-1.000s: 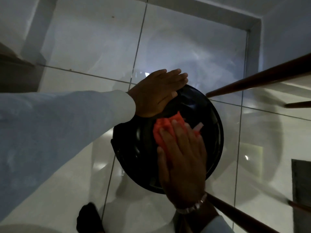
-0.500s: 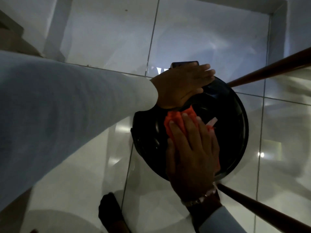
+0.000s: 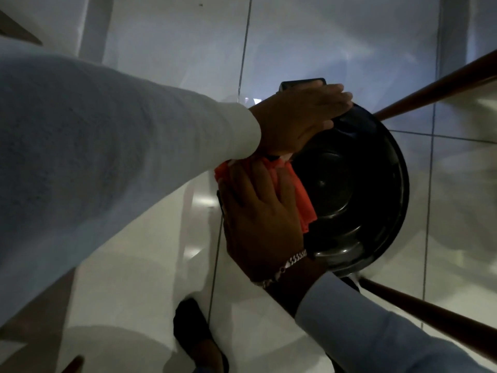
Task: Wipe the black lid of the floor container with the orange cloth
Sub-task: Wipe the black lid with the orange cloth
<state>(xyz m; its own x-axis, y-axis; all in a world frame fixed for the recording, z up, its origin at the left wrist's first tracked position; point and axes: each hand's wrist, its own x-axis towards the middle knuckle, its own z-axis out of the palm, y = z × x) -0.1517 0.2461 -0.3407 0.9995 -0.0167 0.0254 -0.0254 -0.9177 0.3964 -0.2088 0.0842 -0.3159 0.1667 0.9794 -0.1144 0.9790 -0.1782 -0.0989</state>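
Pale glossy floor tiles (image 3: pixel 309 36), dim light. Item: round black lid (image 3: pixel 357 184) on a floor container, wooden rails (image 3: pixel 435 90) close on its right. Left hand (image 3: pixel 298 119): flat, fingers extended, resting on the lid's far-left rim, gripping nothing. Right hand (image 3: pixel 258 214): palm spread, pressing the orange cloth (image 3: pixel 304 197) onto the lid's left edge; a bracelet (image 3: pixel 290 261) on the wrist. Advice: brace with the left, flatten the cloth, sweep across the centre and the right rim, apparently unwiped.
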